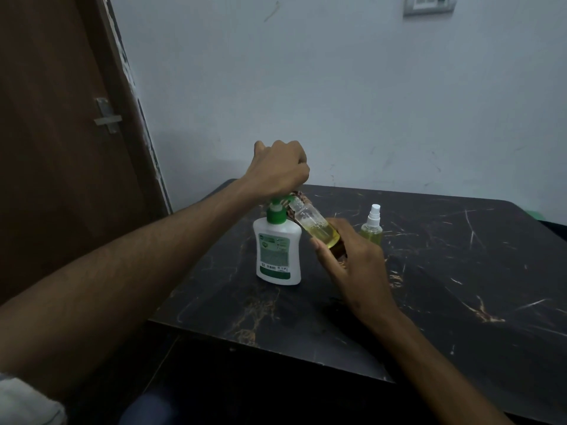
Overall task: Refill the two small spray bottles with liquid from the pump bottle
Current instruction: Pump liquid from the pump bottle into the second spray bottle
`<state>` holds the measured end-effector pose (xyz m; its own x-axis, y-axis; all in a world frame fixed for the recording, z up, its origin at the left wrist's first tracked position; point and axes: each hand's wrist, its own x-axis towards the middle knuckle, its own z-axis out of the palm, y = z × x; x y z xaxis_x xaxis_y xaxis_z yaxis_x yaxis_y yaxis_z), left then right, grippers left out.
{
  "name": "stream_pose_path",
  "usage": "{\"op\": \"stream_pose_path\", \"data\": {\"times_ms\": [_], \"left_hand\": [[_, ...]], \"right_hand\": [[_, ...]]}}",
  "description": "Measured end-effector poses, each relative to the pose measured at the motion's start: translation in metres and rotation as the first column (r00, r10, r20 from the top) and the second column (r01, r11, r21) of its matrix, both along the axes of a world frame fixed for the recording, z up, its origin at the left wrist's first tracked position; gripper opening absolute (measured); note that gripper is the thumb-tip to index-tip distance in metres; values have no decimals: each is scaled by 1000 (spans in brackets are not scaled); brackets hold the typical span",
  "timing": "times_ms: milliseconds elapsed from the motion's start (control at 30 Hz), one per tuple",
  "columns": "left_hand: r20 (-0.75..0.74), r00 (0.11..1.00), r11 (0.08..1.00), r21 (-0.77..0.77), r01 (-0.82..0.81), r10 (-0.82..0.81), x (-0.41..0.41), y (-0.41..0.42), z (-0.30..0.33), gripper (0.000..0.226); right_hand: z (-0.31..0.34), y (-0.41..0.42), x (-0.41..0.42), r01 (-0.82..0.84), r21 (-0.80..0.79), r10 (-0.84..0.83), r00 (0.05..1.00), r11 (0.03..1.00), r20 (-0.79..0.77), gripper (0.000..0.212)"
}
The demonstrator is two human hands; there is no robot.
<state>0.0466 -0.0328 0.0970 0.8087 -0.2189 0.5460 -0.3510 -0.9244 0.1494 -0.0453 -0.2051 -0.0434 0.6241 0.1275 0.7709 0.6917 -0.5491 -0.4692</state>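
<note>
The white pump bottle (277,256) with a green pump head stands on the black marbled table (445,286). My left hand (280,170) is curled into a fist, and its heel presses down on the pump head; anything inside the fist is hidden. My right hand (349,265) grips a small clear spray bottle (316,223) with no cap on. That bottle is tilted, its open neck up against the pump nozzle, and yellow liquid fills its lower part. A second small spray bottle (372,228) with a white sprayer stands upright just to the right, holding yellow-green liquid.
A brown patterned object (302,196) lies behind the bottles, mostly hidden by them and by my right hand. A brown door (61,133) with a metal latch is at the left. A pale wall runs behind the table. The table's near edge crosses below my forearms.
</note>
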Motion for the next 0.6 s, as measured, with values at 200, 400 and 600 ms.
{"op": "stream_pose_path", "data": {"times_ms": [200,400,600], "left_hand": [[-13,1000,1000,-19,-15,14,-1,-2,-7,21],[8,1000,1000,11,-4,4,-1,-1,-2,23],[-11,1000,1000,4,-8,8,-2,-2,-5,21]], "right_hand": [[0,2,2,0,-15,0,1000,1000,10,35],[0,1,0,4,-15,-4,1000,1000,1,36],[0,2,1,-3,-25,2,1000,1000,-14,39]]}}
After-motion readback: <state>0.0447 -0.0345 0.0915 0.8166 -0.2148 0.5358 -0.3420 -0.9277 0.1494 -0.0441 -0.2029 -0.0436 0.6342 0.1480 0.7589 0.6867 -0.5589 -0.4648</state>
